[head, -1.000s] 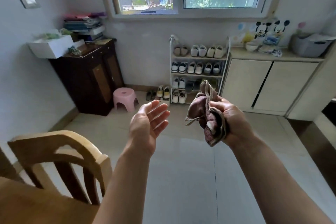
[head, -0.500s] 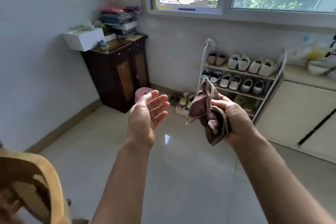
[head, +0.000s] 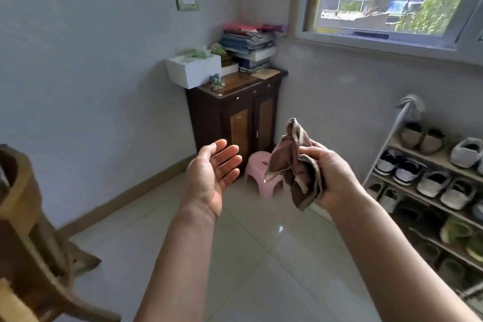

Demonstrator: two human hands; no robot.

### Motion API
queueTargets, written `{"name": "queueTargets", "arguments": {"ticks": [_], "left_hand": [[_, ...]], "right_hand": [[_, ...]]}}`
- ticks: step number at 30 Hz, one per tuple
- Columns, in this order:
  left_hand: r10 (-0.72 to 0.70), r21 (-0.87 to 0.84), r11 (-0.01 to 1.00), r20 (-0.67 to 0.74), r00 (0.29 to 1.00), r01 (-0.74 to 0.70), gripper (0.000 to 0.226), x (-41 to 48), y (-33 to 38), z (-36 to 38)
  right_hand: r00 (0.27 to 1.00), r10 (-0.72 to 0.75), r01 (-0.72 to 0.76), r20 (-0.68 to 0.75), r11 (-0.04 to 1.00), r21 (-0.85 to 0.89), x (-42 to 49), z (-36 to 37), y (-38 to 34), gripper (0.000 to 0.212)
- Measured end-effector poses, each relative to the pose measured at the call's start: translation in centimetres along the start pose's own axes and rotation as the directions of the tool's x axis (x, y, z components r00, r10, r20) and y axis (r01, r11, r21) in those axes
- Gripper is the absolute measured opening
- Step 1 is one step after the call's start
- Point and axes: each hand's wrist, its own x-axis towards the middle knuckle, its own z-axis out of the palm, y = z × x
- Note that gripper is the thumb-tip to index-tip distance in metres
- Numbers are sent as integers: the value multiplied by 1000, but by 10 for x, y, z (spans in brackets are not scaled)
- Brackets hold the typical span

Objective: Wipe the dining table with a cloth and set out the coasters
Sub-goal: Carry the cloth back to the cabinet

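A wooden chair (head: 23, 217) is seen at near left (the dining table, unseen, is judged to lie that way). The left hand (head: 211, 175), nearer it, is held flat-palmed and empty; the bunched cloth (head: 295, 165) is gripped upright in the right hand (head: 333, 175).

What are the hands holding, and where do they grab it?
The right hand grips a crumpled brown cloth around its bunched middle, its ends sticking out above and below. The left hand is open and holds nothing.
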Motion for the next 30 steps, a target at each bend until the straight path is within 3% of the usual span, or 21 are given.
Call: {"name": "queueTargets", "arguments": {"ticks": [9,21,25,30], "left_hand": [[65,-21,998,-96,993,-67,21,152,46,-2],[33,-97,993,-299,954,-65,20,377,61,17],[21,-95,994,-362,932,-59,19,469,75,41],[-5,-126,990,-428,904,-54,18,568,93,62]], "right_hand": [[994,75,-71,76,996,-48,170,69,-6,36],[959,224,-206,175,972,-115,427,115,-1,36],[957,254,-239,142,964,-120,530,133,-11,39],[945,321,-315,65,945,-83,640,155,-17,26]]}}
